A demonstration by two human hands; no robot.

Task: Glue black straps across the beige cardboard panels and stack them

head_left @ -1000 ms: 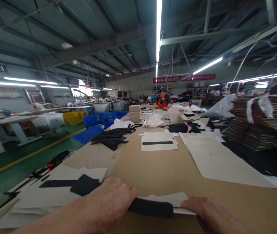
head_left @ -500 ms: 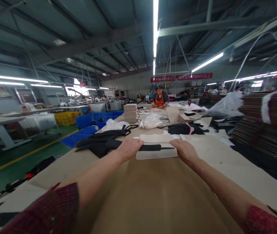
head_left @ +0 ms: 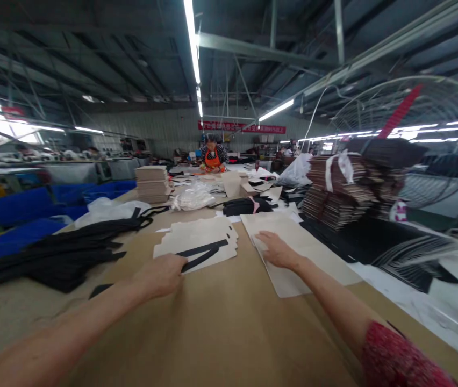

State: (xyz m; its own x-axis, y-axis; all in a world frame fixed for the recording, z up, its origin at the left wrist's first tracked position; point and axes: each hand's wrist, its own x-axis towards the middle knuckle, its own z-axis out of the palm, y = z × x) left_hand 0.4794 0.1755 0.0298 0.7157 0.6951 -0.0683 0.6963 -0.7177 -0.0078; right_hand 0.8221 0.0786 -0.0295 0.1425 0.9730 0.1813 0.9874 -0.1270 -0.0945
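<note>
My left hand (head_left: 167, 273) is closed around a black strap (head_left: 207, 249), whose folded length sticks out to the right of the fist. Under the strap lies a pale beige panel (head_left: 197, 232) with notched edges. My right hand (head_left: 275, 249) rests with its fingers stretched out on the near left part of some large pale beige sheets (head_left: 317, 263). Both hands are over a brown-covered table (head_left: 221, 328).
Black strips (head_left: 63, 250) lie at left, beside a white plastic bag (head_left: 106, 210). Further back are a stack of beige pieces (head_left: 151, 184), clear plastic (head_left: 194, 196) and a tied black bundle (head_left: 247, 205). Bundled brown boards (head_left: 336, 185) stand at right. A person in an orange apron (head_left: 213, 159) works opposite.
The view has turned right. My hands have parted: the left has come off the panel with the strap, and the right has moved from the panel onto the large sheets.
</note>
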